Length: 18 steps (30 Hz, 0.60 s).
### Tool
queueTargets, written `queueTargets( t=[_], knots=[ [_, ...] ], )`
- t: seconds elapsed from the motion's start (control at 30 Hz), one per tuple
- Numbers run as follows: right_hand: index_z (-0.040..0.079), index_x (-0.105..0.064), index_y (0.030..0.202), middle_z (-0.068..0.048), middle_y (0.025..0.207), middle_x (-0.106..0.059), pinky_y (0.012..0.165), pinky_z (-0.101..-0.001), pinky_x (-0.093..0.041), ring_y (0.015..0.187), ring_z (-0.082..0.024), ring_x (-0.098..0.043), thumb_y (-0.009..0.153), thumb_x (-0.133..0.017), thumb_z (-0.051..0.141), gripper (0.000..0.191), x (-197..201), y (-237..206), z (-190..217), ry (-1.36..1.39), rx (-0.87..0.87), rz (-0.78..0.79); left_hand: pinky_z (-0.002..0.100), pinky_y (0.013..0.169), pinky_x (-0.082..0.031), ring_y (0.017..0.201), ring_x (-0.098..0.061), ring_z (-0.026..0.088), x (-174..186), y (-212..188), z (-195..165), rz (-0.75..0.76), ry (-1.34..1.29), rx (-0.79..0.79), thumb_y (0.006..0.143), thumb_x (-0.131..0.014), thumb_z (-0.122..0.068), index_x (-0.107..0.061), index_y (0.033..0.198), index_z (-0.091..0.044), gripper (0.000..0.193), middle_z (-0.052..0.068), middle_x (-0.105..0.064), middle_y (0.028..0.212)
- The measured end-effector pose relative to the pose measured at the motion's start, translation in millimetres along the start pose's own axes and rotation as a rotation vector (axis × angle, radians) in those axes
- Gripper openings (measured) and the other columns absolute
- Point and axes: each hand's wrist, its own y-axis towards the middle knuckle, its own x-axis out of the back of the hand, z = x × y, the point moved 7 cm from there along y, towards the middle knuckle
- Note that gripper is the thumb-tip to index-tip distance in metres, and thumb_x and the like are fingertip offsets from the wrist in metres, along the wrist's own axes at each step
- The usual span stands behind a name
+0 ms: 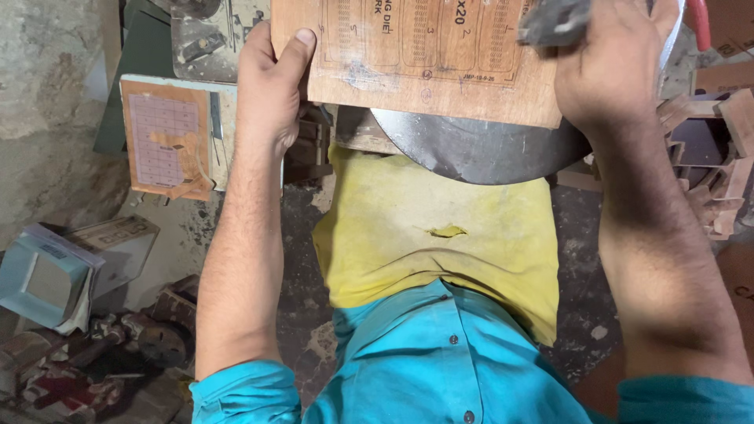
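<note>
Cluttered workshop floor below; left hand grips plywood board edge, right hand clutches grey tool.

Wood offcuts crowd the right; floor left lies open.

A dark, dusty floor runs under the scene, littered with pale chips. At the left a rough grey wall rises, stained and uneven. Against it leans a small board with a pink grid sheet. At the lower left sit a pale blue box and a heap of rusty metal parts. Wood offcuts pile up at the right edge. The light is soft and even.
</note>
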Motion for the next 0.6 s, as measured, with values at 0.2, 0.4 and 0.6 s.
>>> queueTargets(
  t=[0.2,0.4,0.6],
  knots=[
    [0.01,-0.076,0.101,-0.01,0.099,-0.07,0.119,-0.0497,-0.028,0.11,-0.031,-0.064,0.094,-0.059,-0.003,0.022,-4,4,-2,-0.064,-0.005,0.027,0.031,0.072,-0.062,0.085,-0.071,0.014,0,1,-2,-0.004,-0.024,0.007,0.106,-0.064,-0.014,-0.056,0.124,0.006,0.027,0.012,-0.071,0.104],
    [0.013,-0.07,0.104,-0.004,0.114,-0.071,0.122,-0.0487,-0.025,0.116,-0.028,-0.063,0.092,-0.053,-0.006,0.028,-1,6,1,0.087,-0.025,0.022,0.032,0.082,-0.064,0.093,-0.073,0.016,-1,1,-2,0.008,-0.046,-0.001,0.107,-0.063,-0.013,-0.056,0.124,0.008,0.027,0.014,-0.072,0.109],
    [0.007,-0.064,0.114,-0.009,0.114,-0.068,0.126,-0.0519,-0.025,0.119,-0.032,-0.062,0.093,-0.052,-0.007,0.028,3,2,9,0.016,-0.005,0.054,0.034,0.085,-0.064,0.097,-0.073,0.018,-2,-17,-2,-0.037,0.029,0.037,0.105,-0.063,-0.014,-0.053,0.126,0.008,0.032,0.016,-0.072,0.112]
  ],
)
